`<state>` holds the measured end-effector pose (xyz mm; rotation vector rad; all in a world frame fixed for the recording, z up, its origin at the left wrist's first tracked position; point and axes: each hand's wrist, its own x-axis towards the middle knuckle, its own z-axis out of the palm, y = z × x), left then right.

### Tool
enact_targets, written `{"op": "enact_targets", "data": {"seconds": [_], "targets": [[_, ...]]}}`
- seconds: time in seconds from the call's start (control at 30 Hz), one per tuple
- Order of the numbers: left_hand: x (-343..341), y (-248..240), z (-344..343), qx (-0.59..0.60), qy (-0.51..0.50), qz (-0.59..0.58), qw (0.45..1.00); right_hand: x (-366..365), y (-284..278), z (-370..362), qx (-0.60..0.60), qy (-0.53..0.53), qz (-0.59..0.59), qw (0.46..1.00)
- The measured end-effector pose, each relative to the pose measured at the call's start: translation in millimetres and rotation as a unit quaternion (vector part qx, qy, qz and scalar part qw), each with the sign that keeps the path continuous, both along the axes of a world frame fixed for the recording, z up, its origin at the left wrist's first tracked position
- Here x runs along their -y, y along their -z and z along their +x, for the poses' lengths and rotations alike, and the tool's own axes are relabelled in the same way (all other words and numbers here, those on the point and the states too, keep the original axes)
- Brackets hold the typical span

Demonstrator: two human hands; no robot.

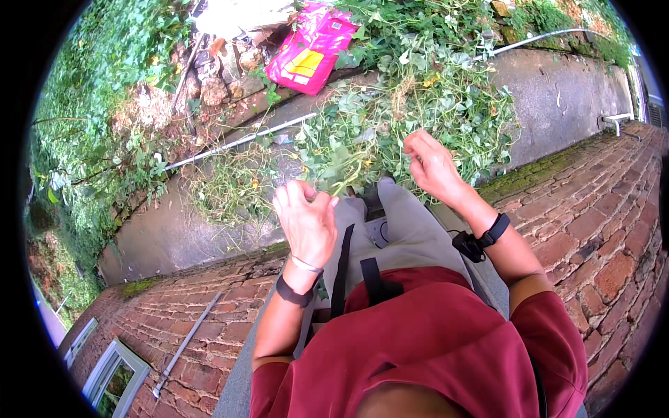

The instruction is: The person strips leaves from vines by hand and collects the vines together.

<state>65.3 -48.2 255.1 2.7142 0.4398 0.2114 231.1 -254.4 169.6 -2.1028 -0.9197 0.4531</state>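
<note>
My left hand is raised in front of me with its fingers curled around a thin green vine stem. My right hand is held up to the right, fingers pinched on thin stems from the pile of pulled green vines lying on the concrete slab ahead. The stems run from both hands into that leafy heap. I wear a dark red shirt, grey trousers and black wristbands.
A pink and yellow plastic bag lies at the far edge of the vines. A white pipe runs along the concrete. Brick wall lies to both sides, with a window at lower left and dense greenery at left.
</note>
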Motion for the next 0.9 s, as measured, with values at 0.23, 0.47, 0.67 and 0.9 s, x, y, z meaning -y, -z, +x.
{"op": "enact_targets", "data": {"seconds": [0.23,0.47,0.67,0.9], "targets": [[-9,10,2,-0.006,-0.161,-0.440,0.883,-5,94,-15,-0.459,0.117,-0.053,0.879],[-4,-13,26,-0.048,-0.203,-0.737,0.643,-56,93,-17,-0.621,0.084,0.403,0.667],[-4,-9,31,-0.060,-0.227,-0.733,0.639,-29,62,-12,-0.701,0.072,0.343,0.621],[4,-24,35,-0.090,-0.233,-0.727,0.640,7,102,34,-0.084,0.061,-0.117,0.988]]}}
